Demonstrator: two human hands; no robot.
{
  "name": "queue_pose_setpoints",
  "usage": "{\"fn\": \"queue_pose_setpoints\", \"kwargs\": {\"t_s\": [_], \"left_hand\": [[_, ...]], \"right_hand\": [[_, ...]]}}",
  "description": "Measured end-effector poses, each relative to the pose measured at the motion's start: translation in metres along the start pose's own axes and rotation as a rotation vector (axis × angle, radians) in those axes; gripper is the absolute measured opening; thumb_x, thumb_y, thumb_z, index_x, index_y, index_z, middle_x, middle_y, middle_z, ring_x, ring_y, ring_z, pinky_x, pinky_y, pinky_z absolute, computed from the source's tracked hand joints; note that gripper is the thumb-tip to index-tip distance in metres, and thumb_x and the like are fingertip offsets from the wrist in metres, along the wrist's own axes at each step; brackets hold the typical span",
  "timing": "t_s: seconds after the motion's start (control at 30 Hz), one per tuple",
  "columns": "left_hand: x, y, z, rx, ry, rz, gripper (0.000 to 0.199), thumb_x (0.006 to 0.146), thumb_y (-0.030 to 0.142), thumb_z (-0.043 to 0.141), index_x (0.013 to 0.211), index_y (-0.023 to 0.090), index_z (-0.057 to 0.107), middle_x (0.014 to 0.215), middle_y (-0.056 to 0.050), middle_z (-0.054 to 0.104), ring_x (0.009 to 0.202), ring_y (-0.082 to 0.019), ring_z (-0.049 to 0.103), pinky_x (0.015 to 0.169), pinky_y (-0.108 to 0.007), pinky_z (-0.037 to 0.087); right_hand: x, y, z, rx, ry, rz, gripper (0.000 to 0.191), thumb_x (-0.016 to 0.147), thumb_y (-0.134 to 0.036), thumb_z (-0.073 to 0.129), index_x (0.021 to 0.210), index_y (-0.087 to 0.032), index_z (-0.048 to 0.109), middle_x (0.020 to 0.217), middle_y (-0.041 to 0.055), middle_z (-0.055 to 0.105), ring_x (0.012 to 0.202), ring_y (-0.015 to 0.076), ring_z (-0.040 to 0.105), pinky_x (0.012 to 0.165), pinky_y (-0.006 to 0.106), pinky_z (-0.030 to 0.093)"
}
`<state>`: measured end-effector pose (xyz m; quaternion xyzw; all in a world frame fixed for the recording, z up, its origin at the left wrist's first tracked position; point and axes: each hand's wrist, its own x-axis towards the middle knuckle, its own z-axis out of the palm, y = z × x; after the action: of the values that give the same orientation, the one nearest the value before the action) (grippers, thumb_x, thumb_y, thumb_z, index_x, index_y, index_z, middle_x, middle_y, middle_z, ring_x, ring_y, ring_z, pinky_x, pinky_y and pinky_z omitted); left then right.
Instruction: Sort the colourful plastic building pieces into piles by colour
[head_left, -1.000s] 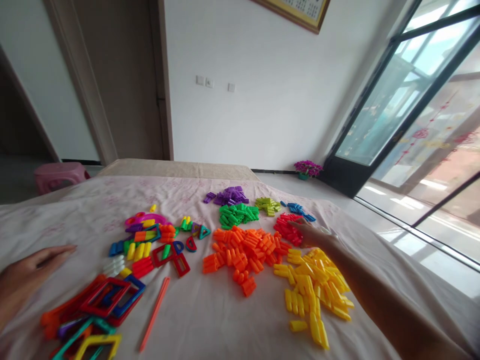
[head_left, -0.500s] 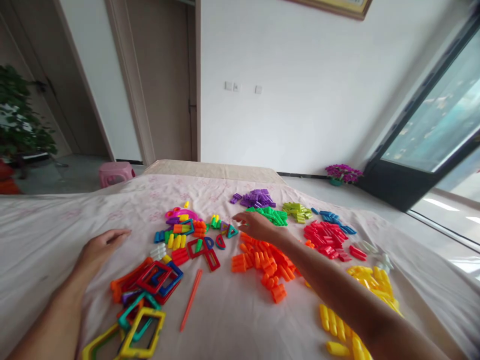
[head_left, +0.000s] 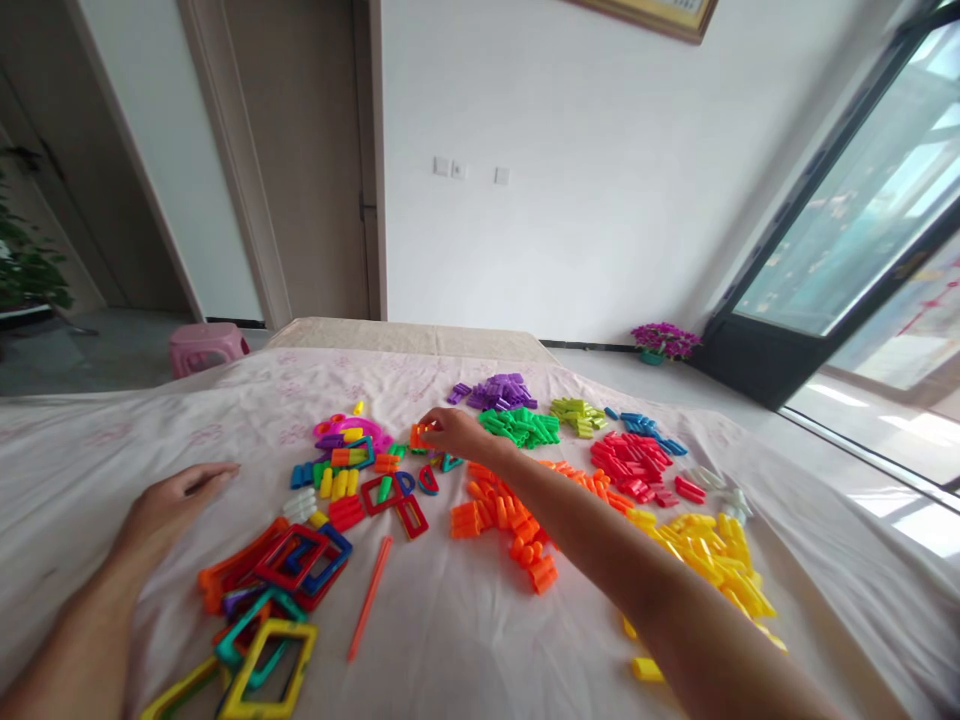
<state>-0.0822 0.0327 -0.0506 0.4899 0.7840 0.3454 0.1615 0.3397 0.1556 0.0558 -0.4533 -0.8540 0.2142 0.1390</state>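
Note:
My right hand (head_left: 448,432) is closed on an orange toy block (head_left: 420,436) above the mixed pieces in the middle. My left hand (head_left: 176,497) is held over the cloth at the left, fingers stretched out with nothing in them. Close to it lie white blocks (head_left: 300,505) and a stack of magnetic tile frames (head_left: 292,560). Red blocks (head_left: 346,514) and yellow blocks (head_left: 340,484) sit between my hands. Under my right forearm spreads a pile of orange blocks (head_left: 517,515), partly hidden by the arm.
Behind my right hand are piles of purple blocks (head_left: 499,391) and green blocks (head_left: 521,427). Red blocks (head_left: 630,465), blue blocks (head_left: 651,433) and yellow blocks (head_left: 712,555) lie to the right. An orange stick (head_left: 370,600) rests on the tablecloth (head_left: 442,640).
My right hand has moved left, from beside the green pile to the mixed pieces, and now grips an orange block. The view has shifted slightly right; my left hand stays much the same.

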Motion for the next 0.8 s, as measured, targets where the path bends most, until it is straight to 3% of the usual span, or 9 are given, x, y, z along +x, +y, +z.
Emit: {"fn": "queue_pose_setpoints", "kwargs": {"t_s": [0.13, 0.27, 0.33, 0.4, 0.53, 0.67, 0.8], "left_hand": [[-0.001, 0.002, 0.0, 0.005, 0.011, -0.014, 0.04, 0.078, 0.05, 0.056, 0.107, 0.025, 0.068, 0.116, -0.002, 0.069, 0.111, -0.024, 0.06, 0.101, -0.034, 0.041], [-0.002, 0.002, 0.001, -0.03, 0.006, 0.015, 0.042, 0.079, 0.049, 0.055, 0.107, 0.021, 0.068, 0.115, -0.004, 0.07, 0.109, -0.024, 0.061, 0.1, -0.031, 0.041], [-0.002, 0.002, 0.002, -0.025, 0.012, 0.009, 0.042, 0.079, 0.049, 0.055, 0.108, 0.021, 0.068, 0.115, -0.005, 0.07, 0.108, -0.024, 0.061, 0.098, -0.03, 0.042], [-0.002, 0.003, 0.002, -0.017, 0.023, 0.002, 0.042, 0.079, 0.049, 0.055, 0.108, 0.021, 0.068, 0.115, -0.004, 0.07, 0.108, -0.024, 0.061, 0.097, -0.03, 0.042], [-0.005, 0.007, 0.002, -0.043, 0.018, -0.002, 0.043, 0.079, 0.048, 0.056, 0.11, 0.02, 0.067, 0.117, -0.005, 0.069, 0.11, -0.024, 0.06, 0.097, -0.03, 0.042], [-0.006, 0.009, 0.0, -0.089, 0.01, 0.011, 0.045, 0.079, 0.049, 0.056, 0.11, 0.018, 0.067, 0.117, -0.008, 0.069, 0.111, -0.025, 0.06, 0.099, -0.032, 0.041], [-0.007, 0.01, -0.001, -0.09, 0.011, 0.012, 0.045, 0.079, 0.049, 0.056, 0.11, 0.018, 0.067, 0.116, -0.006, 0.07, 0.111, -0.025, 0.06, 0.099, -0.031, 0.042]], "right_hand": [[-0.043, 0.036, -0.043, 0.179, -0.204, 0.027, 0.025, 0.08, -0.022, 0.055, 0.1, -0.015, 0.069, 0.079, 0.0026, 0.068, 0.067, 0.0122, 0.061, 0.058, 0.019, 0.043], [-0.081, 0.067, -0.073, 0.188, -0.334, 0.116, 0.024, 0.077, -0.022, 0.058, 0.097, -0.016, 0.071, 0.08, 0.001, 0.067, 0.067, 0.011, 0.059, 0.058, 0.019, 0.044], [-0.089, 0.077, -0.083, 0.122, -0.354, 0.13, 0.024, 0.077, -0.023, 0.059, 0.096, -0.017, 0.072, 0.079, 0.0, 0.067, 0.065, 0.0101, 0.057, 0.058, 0.019, 0.042], [-0.087, 0.081, -0.086, 0.023, -0.29, 0.1, 0.021, 0.078, -0.022, 0.058, 0.092, -0.016, 0.073, 0.074, -0.001, 0.066, 0.062, 0.0095, 0.054, 0.056, 0.02, 0.04], [-0.059, 0.056, -0.064, -0.043, -0.107, -0.016, 0.022, 0.076, -0.017, 0.057, 0.091, -0.016, 0.074, 0.075, -0.001, 0.068, 0.066, 0.0108, 0.058, 0.059, 0.02, 0.04], [-0.02, 0.007, -0.013, -0.011, -0.087, -0.101, 0.025, 0.079, -0.021, 0.06, 0.1, -0.02, 0.072, 0.088, 0.0009, 0.072, 0.077, 0.0137, 0.064, 0.066, 0.02, 0.043], [0.012, -0.029, 0.034, -0.159, -0.048, -0.116, 0.029, 0.083, -0.033, 0.059, 0.108, -0.022, 0.07, 0.105, 0.0061, 0.069, 0.091, 0.0201, 0.064, 0.072, 0.025, 0.044]]}}
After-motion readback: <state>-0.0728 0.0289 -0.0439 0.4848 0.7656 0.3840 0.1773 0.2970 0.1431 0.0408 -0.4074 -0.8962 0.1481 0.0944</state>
